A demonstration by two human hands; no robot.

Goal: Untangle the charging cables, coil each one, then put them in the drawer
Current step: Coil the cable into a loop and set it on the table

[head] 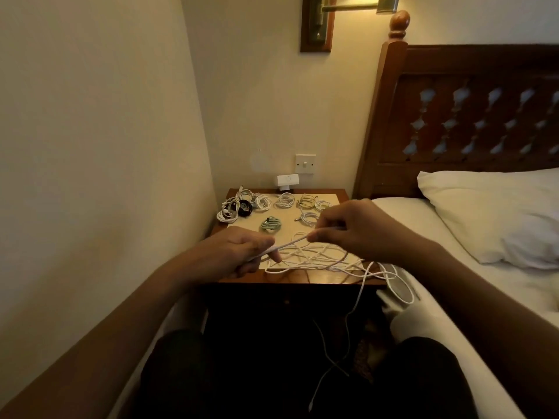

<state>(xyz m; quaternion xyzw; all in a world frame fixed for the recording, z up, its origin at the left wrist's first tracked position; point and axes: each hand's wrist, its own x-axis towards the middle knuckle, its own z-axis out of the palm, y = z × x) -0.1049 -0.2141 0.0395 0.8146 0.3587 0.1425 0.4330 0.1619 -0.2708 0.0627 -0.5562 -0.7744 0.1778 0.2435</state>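
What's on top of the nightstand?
Coiled cables along the back, a green coil mid-table, a loose white tangle in front. The left hand and right hand pinch one strand; the right hand partly covers a coil behind it.

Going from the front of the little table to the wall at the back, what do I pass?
tangled white cable → green coil → white coil → white plug box → wall switch

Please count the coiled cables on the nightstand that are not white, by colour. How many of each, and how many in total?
Black coil: 1
Green coil: 1
Beige coil: 1
Total: 3
Not counted: the loose white cable held by the left hand and the right hand.
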